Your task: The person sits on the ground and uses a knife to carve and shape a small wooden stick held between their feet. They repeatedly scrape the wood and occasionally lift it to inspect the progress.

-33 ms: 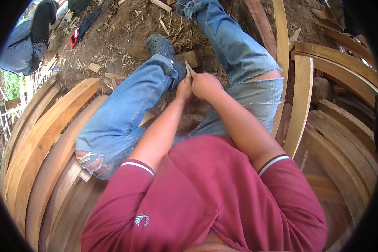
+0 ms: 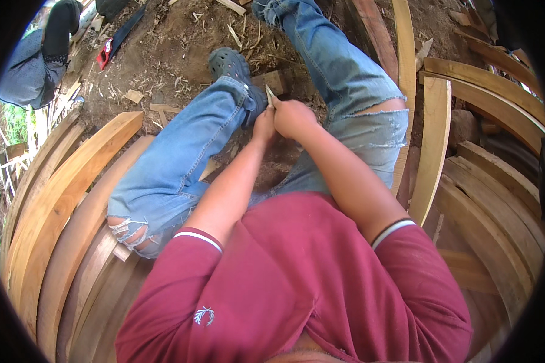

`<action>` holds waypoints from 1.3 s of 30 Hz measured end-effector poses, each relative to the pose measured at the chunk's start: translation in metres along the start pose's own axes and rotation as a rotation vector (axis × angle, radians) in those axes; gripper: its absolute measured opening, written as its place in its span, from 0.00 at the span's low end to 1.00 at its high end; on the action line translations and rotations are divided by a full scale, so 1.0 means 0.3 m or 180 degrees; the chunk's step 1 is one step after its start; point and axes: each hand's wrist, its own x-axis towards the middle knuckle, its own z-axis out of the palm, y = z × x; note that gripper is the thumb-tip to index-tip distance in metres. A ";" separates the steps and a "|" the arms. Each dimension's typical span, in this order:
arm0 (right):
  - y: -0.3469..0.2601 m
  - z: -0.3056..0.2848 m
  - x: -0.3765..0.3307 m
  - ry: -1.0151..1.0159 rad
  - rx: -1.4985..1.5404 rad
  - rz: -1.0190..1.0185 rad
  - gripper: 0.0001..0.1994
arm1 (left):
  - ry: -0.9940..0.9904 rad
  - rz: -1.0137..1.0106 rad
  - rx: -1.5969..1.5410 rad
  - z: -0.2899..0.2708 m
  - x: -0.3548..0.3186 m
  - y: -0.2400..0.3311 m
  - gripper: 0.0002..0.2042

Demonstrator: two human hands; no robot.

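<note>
My left hand [image 2: 264,126] and my right hand [image 2: 295,118] meet between my spread legs, both closed. A thin, pale, pointed sliver of wood [image 2: 269,94] sticks out from between them, its tip directed away from me. Both hands seem to pinch its lower end, which the fingers hide. Just beyond the tip, a small flat block of wood [image 2: 272,80] lies on the dirt beside my grey clog [image 2: 230,65].
Curved planks [image 2: 66,187] stand in rows on my left, and more curved timbers [image 2: 490,218] on my right. A handsaw with a red handle [image 2: 106,53] rests on the chip-strewn dirt at far left, near another person's leg [image 2: 27,75].
Only a slight shift shows: my hands and the sliver sit a little higher and further left. The grip looks the same.
</note>
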 end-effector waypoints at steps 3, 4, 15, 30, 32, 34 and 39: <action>-0.008 0.005 0.063 -0.0089 -0.0140 -0.0054 0.21 | -0.0019 -0.0010 -0.0417 0.000 0.036 -0.052 0.27; 0.004 0.008 0.048 -0.0064 -0.0173 -0.0030 0.20 | 0.0031 0.0072 -0.0313 0.003 0.037 -0.054 0.27; 0.005 -0.008 0.027 0.0013 -0.0176 -0.0089 0.19 | -0.0077 0.0293 0.0212 -0.003 0.032 -0.044 0.29; -0.002 0.000 0.010 0.0069 -0.0304 -0.0099 0.21 | 0.0066 0.0226 0.0404 -0.002 0.002 0.000 0.28; -0.007 -0.004 0.004 0.0079 -0.0369 -0.0162 0.21 | 0.0082 0.0278 0.0528 -0.011 0.022 -0.025 0.28; 0.000 0.009 0.032 0.0070 -0.0402 -0.0230 0.20 | 0.0093 0.0384 0.0752 -0.012 0.034 -0.029 0.28; 0.001 0.000 0.030 -0.0032 -0.0224 -0.0050 0.20 | 0.0055 0.0279 0.0632 0.001 -0.041 0.057 0.28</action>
